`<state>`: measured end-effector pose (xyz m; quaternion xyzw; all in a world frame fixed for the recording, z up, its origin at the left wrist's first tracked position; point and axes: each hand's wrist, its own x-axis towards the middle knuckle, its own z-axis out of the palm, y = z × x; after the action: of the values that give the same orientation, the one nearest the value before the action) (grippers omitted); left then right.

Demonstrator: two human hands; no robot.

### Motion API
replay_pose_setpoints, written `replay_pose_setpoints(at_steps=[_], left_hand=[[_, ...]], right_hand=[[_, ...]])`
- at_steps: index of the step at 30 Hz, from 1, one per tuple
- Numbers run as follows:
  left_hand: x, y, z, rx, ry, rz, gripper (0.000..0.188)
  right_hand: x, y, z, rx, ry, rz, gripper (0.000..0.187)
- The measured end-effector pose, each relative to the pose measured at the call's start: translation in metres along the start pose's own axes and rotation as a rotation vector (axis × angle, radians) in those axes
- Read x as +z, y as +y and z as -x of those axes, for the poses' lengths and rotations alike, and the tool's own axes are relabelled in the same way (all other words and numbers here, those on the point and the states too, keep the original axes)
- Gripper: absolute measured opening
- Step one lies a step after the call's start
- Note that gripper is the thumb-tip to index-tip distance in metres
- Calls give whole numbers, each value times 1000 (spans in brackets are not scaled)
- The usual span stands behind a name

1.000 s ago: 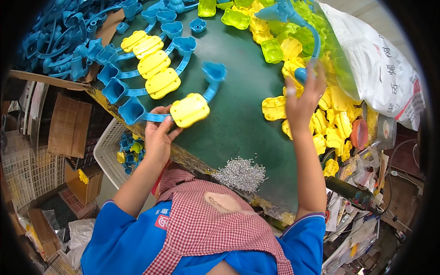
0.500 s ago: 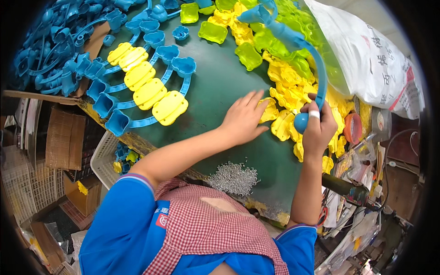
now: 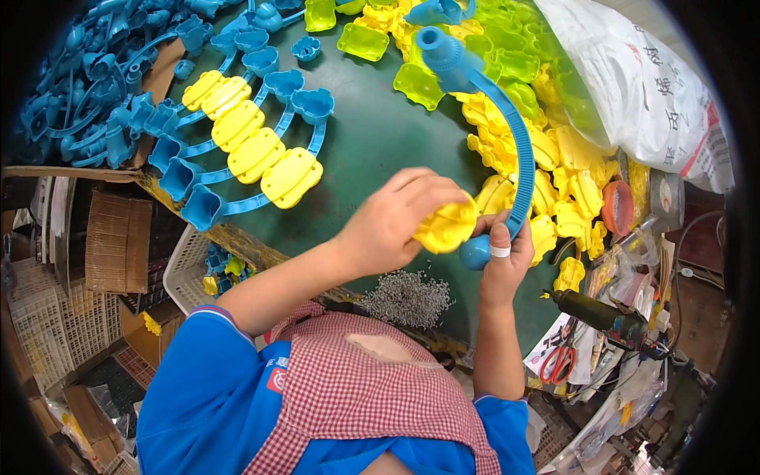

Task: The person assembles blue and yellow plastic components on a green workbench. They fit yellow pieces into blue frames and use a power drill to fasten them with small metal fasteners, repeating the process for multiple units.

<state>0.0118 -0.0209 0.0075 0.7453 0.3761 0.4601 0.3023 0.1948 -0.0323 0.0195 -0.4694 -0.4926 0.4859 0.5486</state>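
Note:
My left hand is closed on a yellow plastic piece with a hollow underside, held above the green tabletop. Just right of it, my right hand grips a curved blue plastic arm near its lower end. That arm has a round blue ball at the bottom and a ribbed hollow socket at the top. A white band wraps one finger of the right hand. The two pieces are close together; whether they touch, I cannot tell.
On the left, several blue arms carry yellow covers in a row. Yellow pieces and green trays are heaped on the right beside a white sack. Small silvery screws lie near the front edge; a dark power driver is at right.
My left hand has picked up a yellow piece and drawn it nearer. My right hand has come down and left with the blue arm.

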Motion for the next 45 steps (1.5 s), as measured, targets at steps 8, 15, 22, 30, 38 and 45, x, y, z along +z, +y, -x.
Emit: replay_pose_setpoints(at_steps=[8, 15, 22, 30, 38, 45], left_hand=[[-8, 20, 1, -16, 101, -633, 64], [-12, 35, 9, -226, 66, -151, 65], [-10, 14, 15, -759, 212, 1018, 39], [-6, 25, -5, -815, 681, 1180, 34], [-10, 39, -3, -685, 780, 1472, 38], [-46, 27, 20, -646, 640, 1096, 32]], right_hand=[[24, -2, 3, 9, -35, 313, 28], [19, -5, -10, 46, -178, 367, 20], [28, -12, -11, -352, -148, 615, 18], [53, 38, 32, -407, -170, 577, 21], [53, 41, 23, -319, -308, 455, 35], [42, 41, -46, -62, -669, 34, 46]])
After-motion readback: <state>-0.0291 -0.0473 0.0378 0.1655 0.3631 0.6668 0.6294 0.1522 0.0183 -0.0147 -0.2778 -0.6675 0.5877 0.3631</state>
